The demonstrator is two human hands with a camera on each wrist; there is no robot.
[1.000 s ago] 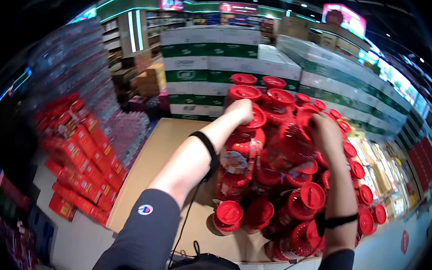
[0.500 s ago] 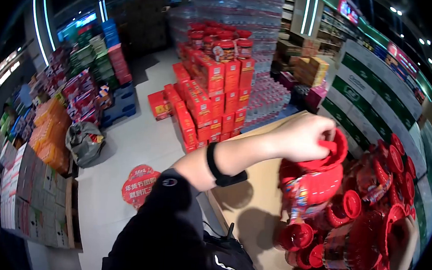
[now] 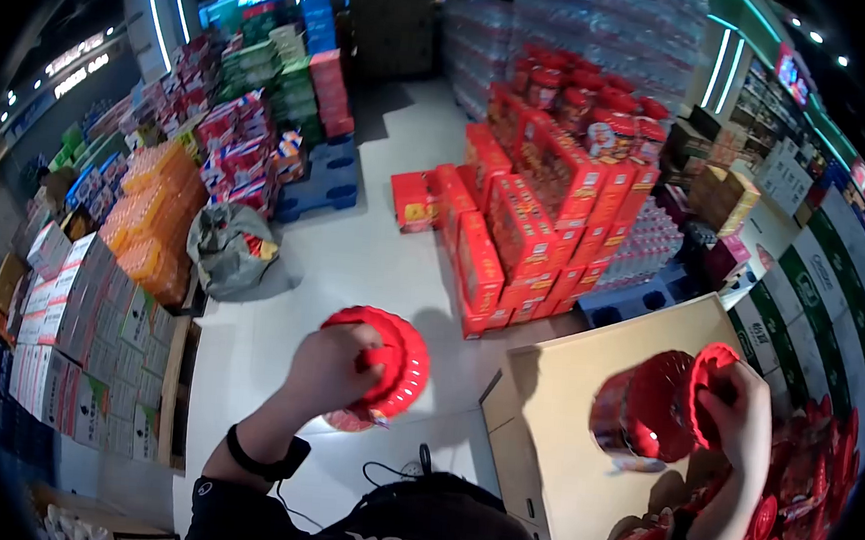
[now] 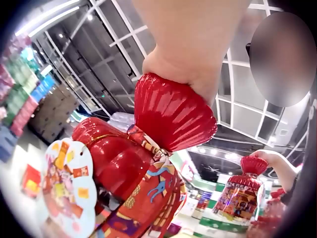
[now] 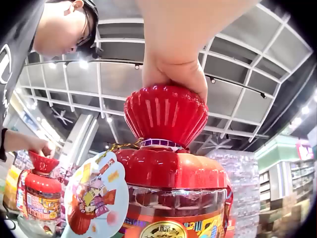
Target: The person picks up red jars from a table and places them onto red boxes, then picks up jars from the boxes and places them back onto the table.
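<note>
My left hand [image 3: 333, 368] grips a red candy jar [image 3: 409, 364] by its flared, fluted lid, out over the floor left of the wooden table [image 3: 549, 399]. In the left wrist view, this jar [image 4: 116, 151] has a ribbed red shoulder, a colourful wrap and a hanging picture tag [image 4: 69, 188]. A matching jar [image 3: 633, 410] hangs tilted over the table, its lid held by my right hand [image 3: 746, 417]. The right wrist view shows my fingers on top of that lid [image 5: 166, 114], above a clear body with a gold label.
More red-lidded jars [image 3: 798, 496] crowd the table's right end. Stacked red boxes [image 3: 526, 226] topped with jars stand beyond it. A grey bag [image 3: 229, 246] and white cartons [image 3: 96, 347] line the left side of the pale floor [image 3: 356, 215]. Green-and-white cartons [image 3: 822, 287] rise at right.
Both hands were over the jar cluster; each now carries a jar by its lid leftward, the left one past the table's edge. The head view has swung left.
</note>
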